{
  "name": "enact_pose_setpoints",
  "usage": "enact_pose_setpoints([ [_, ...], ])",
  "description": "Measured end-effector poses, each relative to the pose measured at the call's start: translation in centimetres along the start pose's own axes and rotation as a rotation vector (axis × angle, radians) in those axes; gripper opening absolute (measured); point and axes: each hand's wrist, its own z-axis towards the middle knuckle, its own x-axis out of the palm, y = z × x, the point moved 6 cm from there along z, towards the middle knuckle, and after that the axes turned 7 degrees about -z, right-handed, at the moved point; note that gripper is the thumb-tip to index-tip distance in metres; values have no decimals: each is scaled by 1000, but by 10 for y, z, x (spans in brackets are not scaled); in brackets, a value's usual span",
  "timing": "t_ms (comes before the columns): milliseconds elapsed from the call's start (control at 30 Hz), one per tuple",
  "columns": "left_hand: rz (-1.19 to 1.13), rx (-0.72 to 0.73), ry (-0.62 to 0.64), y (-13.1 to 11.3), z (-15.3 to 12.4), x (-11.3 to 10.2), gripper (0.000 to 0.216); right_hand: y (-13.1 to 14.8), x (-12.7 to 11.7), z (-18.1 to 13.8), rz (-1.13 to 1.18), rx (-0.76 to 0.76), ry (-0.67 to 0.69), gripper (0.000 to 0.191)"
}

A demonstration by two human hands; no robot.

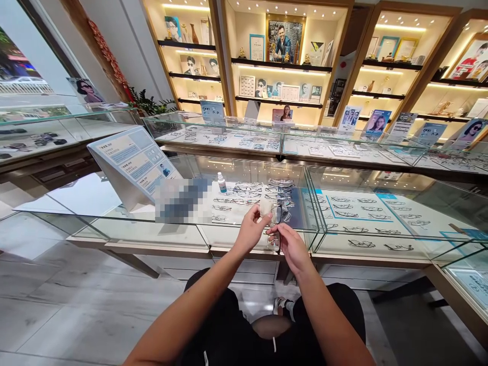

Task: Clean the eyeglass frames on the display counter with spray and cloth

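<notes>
A pair of glasses (279,215) is held up between the two hands over the near edge of the glass table (160,249), turned so that its front runs up and down. The right hand (293,246) pinches the glasses between thumb and fingertips, though whether on the rim, the bridge or a temple is too small to tell. The left hand (251,227) has its thumb and fingers closed on a pale, bunched cloth (266,207), just beside the upper lens; whether the cloth touches the glass cannot be made out. The step in hand looks like wiping the lenses, probably part-way through, since both hands are engaged at once. The next move seems to call for a light, steady pinch by the right hand while the left brings a clean fold of cloth flat against each lens face, without pressing the thin frame out of shape. Beyond the hands, rows of frames (246,187) lie on the table, close enough that a dropped pair could knock them. A small white bottle (221,183) stands upright to the left of these rows; its label is not legible. Farther left, a large sign (131,165) leans beside a blurred-out patch.
</notes>
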Motion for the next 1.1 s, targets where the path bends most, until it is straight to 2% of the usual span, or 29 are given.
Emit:
enact_pose_setpoints([
  [100, 81, 54, -1, -7, -1, -1, 32, -1, -1, 1, -36, -22, 3, 34],
  [300, 86, -5, -34, -5, 0, -7, 40, -3, 2, 3, -93, -44, 5, 36],
  [467, 139, 14, -81, -4, -1, -5, 33, -5, 4, 5, -120, -64, 33, 34],
  [600, 108, 6, -105, 1, 1, -8, 43, -6, 2, 5, -145, -84, 41, 34],
  [667, 127, -51, -103, 6, 4, -12, 49, -5, 1, 4, -157, -88, 48, 35],
  [733, 141, -176, -48, 14, 6, -14, 53, -4, 0, 3, -175, -92, 55, 35],
  [867, 127, -389, 152, 22, 4, -10, 55, -2, 0, 3, -209, -90, 84, 35],
  [1000, -50, -421, 270, 22, -2, -2, 51, -5, 2, 4, -210, -63, 119, 33],
  [1100, -221, -423, 262, 23, -6, 1, 48, -8, 2, 5, -195, -43, 126, 33],
])
